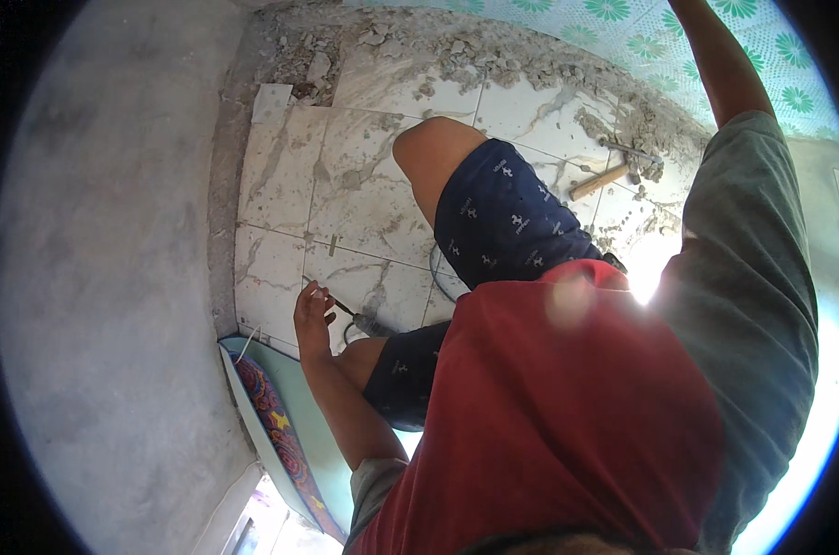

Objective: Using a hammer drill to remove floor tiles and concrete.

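Note:
My left hand [312, 313] is raised over the floor near the wall side, its fingers loosely bent and a little apart. No held thing shows clearly in it. Just beyond its fingers, a thin dark rod [342, 304] runs to a grey tool body [373, 326] beside my left leg; the leg partly covers this tool. My right arm [729, 69] stretches up and out at the top right, so the right hand lies outside the picture. A hammer [600, 182] with a wooden handle rests on the tiles to the right of my knee.
White veined tiles [364, 208] cover the floor, with rubble [530, 69] along the far edge. A bare grey wall [114, 231] rises at left. A patterned green-and-white surface [641, 42] borders the far right. A pale green panel [318, 407] leans at lower left.

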`<state>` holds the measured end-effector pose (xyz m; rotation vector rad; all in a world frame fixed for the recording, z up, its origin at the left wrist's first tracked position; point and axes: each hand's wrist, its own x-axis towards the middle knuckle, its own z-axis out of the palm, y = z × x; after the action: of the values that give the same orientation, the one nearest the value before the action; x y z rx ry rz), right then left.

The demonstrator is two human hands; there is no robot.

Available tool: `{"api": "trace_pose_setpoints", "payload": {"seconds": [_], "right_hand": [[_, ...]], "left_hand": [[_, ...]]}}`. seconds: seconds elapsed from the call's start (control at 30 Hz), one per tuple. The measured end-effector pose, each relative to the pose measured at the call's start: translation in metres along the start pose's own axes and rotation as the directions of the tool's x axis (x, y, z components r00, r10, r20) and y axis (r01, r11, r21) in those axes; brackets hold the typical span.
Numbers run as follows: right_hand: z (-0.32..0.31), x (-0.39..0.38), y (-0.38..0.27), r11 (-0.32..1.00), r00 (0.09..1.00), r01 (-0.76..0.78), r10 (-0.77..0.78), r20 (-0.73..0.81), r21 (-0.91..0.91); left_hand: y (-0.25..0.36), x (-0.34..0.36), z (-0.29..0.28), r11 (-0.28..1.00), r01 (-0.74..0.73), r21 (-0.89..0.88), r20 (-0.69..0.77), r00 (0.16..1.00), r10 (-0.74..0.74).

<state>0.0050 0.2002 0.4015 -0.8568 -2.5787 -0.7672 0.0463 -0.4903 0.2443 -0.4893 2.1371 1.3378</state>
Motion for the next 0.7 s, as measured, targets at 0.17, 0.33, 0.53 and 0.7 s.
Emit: {"api": "trace_pose_setpoints", "payload": {"seconds": [0.17,0.33,0.53,0.7], "right_hand": [[-0.011,-0.002,-0.004,1.000,0.998,-0.015,0.014,0.066,0.012],[-0.004,-0.003,-0.006,1.000,0.998,-0.014,0.014,0.057,0.007],[-0.002,0.001,-0.002,0.999,0.998,-0.031,0.030,0.053,0.019],[0.011,-0.002,0.003,0.997,1.000,0.016,-0.015,-0.022,0.070]], "left_hand": [[-0.007,0.006,-0.013,1.000,0.002,0.004,0.004,1.000,-0.002],[-0.010,0.008,-0.022,1.000,0.010,-0.010,-0.023,1.000,-0.010],[-0.014,0.014,-0.027,1.000,0.009,-0.010,-0.021,1.000,-0.009],[-0.015,0.015,-0.028,1.000,0.022,-0.014,-0.027,0.999,-0.022]]}}
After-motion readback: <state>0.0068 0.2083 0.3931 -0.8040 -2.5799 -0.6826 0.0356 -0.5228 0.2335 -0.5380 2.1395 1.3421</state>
